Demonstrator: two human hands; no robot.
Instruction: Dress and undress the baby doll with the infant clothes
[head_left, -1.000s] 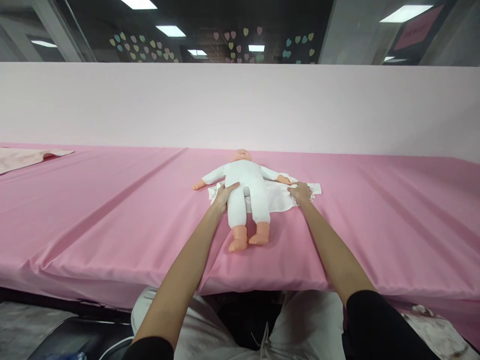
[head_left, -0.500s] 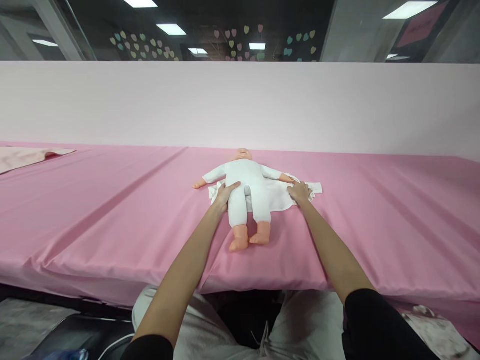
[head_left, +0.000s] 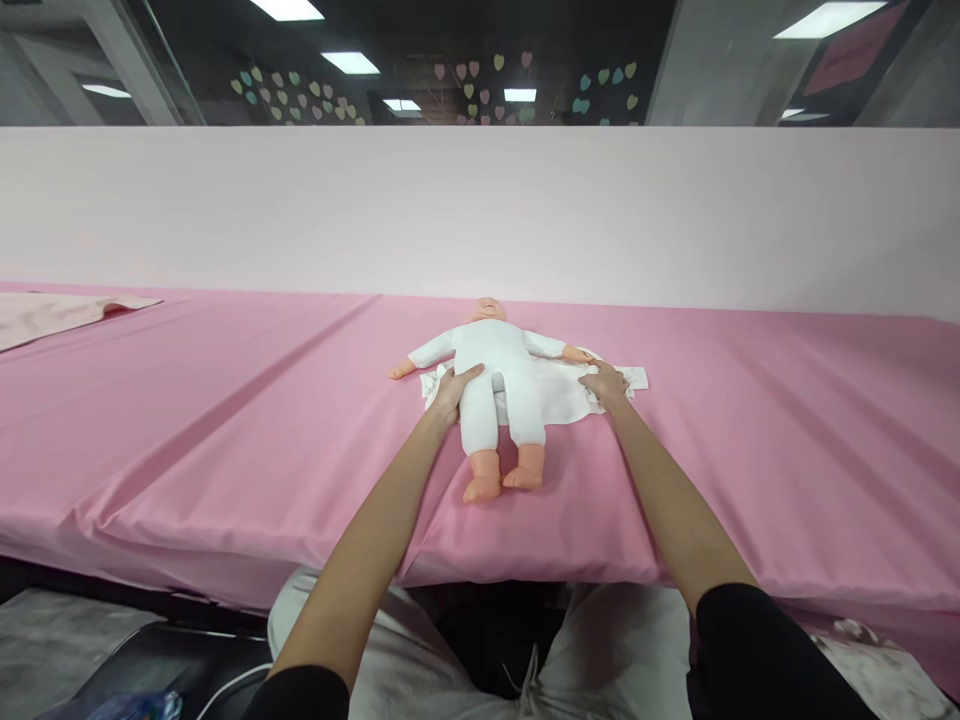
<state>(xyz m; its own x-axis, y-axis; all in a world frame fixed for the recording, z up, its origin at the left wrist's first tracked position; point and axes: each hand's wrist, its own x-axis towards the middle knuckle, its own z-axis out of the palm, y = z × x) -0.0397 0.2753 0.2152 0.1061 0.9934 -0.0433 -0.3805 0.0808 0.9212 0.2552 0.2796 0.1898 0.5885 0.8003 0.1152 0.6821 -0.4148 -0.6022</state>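
Note:
A baby doll (head_left: 491,350) in a white body suit lies on its back, head away from me, arms spread and feet toward me. Under it a white cloth (head_left: 562,395), perhaps a baby garment, spreads out to the right. My left hand (head_left: 452,390) grips the doll at its hip, thumb on top and the other fingers mostly hidden at its side. Beside the doll's hand on the right, my right hand (head_left: 605,383) is closed on the bunched edge of the white cloth.
A pink sheet (head_left: 225,420) covers the wide table, which meets a white wall (head_left: 480,210) at the back. At the far left lies a pale pink cloth (head_left: 60,315). A black chair (head_left: 150,660) with a white cable stands at lower left, and patterned fabric (head_left: 885,665) shows at lower right.
The whole view has shifted slightly. Both hands stay where they were on the doll and the cloth, with at most a tiny movement of the right fingers.

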